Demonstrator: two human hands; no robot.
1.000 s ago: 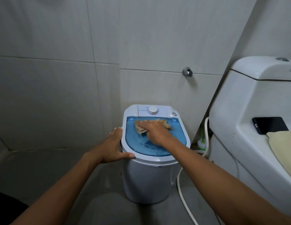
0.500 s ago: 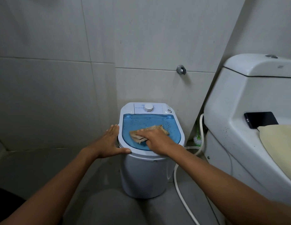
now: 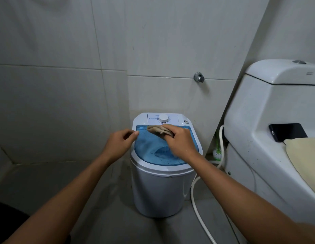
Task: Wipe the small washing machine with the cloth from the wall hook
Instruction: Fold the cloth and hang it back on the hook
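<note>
Washing machine [image 3: 158, 189] — tiled corner, beside toilet [image 3: 269, 110]

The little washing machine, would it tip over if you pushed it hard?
Maybe. The washing machine looks tall, narrow and plastic, so probably light. It stands free on the floor, and the left hand hovers off its rim, not bracing it. The lid looks wet, likely slippery.

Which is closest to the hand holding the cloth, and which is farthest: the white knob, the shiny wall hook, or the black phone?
From the right hand with the cloth, in the head view:
1. White knob, just behind it on the washing machine's panel.
2. Wall hook, higher up on the tiles.
3. Black phone, far right on the toilet.
</note>
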